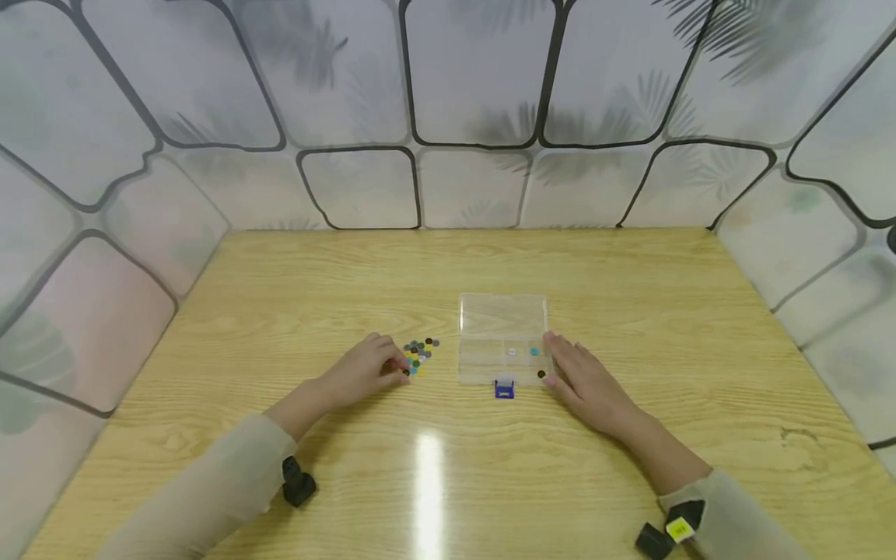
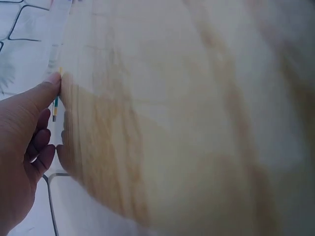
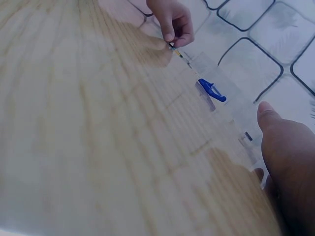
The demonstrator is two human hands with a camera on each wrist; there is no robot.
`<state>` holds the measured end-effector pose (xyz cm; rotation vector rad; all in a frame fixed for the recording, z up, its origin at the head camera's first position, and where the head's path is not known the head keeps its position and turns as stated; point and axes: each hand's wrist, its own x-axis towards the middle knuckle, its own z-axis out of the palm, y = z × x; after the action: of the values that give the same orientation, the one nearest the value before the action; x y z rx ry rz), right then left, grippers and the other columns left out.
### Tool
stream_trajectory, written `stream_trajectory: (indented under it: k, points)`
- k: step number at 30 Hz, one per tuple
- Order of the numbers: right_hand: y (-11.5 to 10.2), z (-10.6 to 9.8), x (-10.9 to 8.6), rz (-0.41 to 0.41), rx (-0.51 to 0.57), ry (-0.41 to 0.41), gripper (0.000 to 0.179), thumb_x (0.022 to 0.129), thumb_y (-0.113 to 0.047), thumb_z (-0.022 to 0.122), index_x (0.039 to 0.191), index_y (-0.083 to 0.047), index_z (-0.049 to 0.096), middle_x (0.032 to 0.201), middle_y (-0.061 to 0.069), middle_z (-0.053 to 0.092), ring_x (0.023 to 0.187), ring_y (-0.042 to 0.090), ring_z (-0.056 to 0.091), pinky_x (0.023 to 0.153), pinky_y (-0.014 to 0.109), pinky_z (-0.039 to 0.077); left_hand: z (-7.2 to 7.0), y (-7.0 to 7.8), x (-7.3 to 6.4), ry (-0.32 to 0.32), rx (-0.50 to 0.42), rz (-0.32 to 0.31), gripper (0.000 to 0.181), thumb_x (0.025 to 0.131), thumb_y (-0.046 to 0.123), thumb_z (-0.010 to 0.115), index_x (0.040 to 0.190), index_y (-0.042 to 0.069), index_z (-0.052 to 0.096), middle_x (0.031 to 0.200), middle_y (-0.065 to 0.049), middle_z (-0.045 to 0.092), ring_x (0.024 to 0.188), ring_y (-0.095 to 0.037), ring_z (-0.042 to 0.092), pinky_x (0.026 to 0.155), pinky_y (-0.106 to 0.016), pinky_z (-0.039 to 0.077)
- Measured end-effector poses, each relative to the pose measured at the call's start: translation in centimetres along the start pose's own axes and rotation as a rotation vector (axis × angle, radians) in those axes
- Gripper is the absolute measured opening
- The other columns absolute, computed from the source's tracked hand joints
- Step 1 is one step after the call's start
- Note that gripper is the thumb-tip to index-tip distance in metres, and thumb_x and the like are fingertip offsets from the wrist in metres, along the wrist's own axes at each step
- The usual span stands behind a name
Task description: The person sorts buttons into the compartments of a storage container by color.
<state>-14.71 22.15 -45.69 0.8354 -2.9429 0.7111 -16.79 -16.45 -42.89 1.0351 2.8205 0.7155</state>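
Observation:
A loose cluster of small coloured discs point(image 1: 418, 351) lies on the table in the head view, in yellow, green, blue, grey and dark tones. At its near left edge, my left hand point(image 1: 371, 365) has its thumb and index fingertips on either side of a dark disc point(image 1: 406, 372). To the right is a clear plastic box point(image 1: 483, 362), lid laid back, with a blue latch point(image 1: 504, 390) at its front. Inside lie a white disc point(image 1: 512, 352), a blue disc point(image 1: 534, 351) and a dark disc point(image 1: 541, 374). My right hand point(image 1: 588, 386) rests along the box's right side, fingers fairly straight.
The wooden table point(image 1: 336, 280) runs back to a pale wall point(image 1: 476, 187) with dark curved lines and leaf shadows. Dark wrist devices sit on the left sleeve point(image 1: 217, 482) and right sleeve point(image 1: 735, 517).

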Motion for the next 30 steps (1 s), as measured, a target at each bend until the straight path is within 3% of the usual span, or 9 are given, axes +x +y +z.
stream_trajectory:
  k: [7,19,30]
  points:
    - [-0.15,-0.14,0.03,-0.001,0.001,0.005,0.063,0.101,-0.032,0.043,0.151,-0.006,0.015,0.155,0.014,0.022,0.141,0.035,0.022,0.114,0.049,0.014,0.46,-0.43,-0.03,0.054,0.005,0.055,0.012,0.086,0.026,0.069,0.091,0.014,0.067,0.084,0.007,0.057,0.078,-0.009,0.042,0.069,-0.025,0.040]
    - [-0.15,-0.11,0.09,0.001,0.003,-0.003,0.063,0.101,-0.032,0.043,0.151,-0.005,0.015,0.155,0.015,0.021,0.141,0.035,0.021,0.114,0.049,0.013,0.58,-0.72,-0.08,0.009,0.007,0.080,0.009,0.089,0.025,0.067,0.090,0.016,0.066,0.083,0.008,0.055,0.078,-0.007,0.042,0.070,-0.024,0.041]
    - [-0.02,0.07,0.03,0.001,-0.001,0.013,0.062,0.101,-0.032,0.043,0.151,-0.005,0.017,0.154,0.016,0.023,0.141,0.035,0.023,0.114,0.049,0.014,0.95,-0.57,0.17,0.055,0.024,0.080,0.013,0.087,0.027,0.068,0.090,0.016,0.065,0.084,0.008,0.056,0.078,-0.007,0.044,0.069,-0.024,0.042]
